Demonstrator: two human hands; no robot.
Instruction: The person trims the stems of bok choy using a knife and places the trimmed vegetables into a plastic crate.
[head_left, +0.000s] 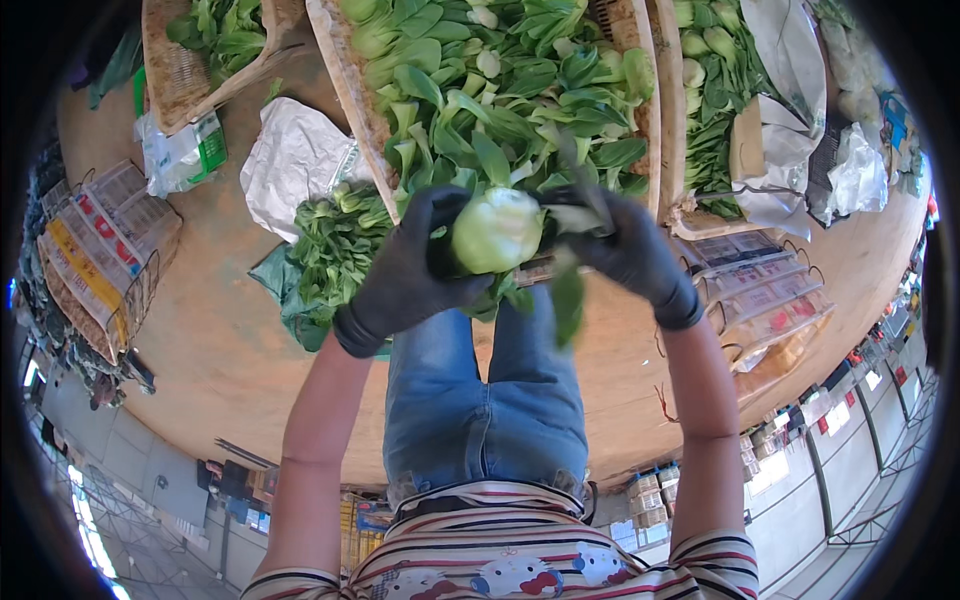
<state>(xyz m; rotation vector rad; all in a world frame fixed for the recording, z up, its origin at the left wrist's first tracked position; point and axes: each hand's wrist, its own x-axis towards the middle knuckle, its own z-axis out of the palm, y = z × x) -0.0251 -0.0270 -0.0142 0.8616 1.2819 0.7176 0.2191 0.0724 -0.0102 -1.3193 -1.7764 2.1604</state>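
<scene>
A bok choy with its pale green base turned toward me is in my black-gloved left hand, whose fingers wrap round its side. My right hand, also gloved in black, is closed close beside its right side. A thin grey knife-like blade shows at those right fingers, smeared by motion. Under the right hand a loose green leaf hangs or drops, blurred. Just beyond both hands, a large pale crate is heaped with bok choy.
More bok choy lies on green plastic at left, by a white sack. Other crates stand at the far left and right. Wire-framed baskets with printed sheets flank me at left and right.
</scene>
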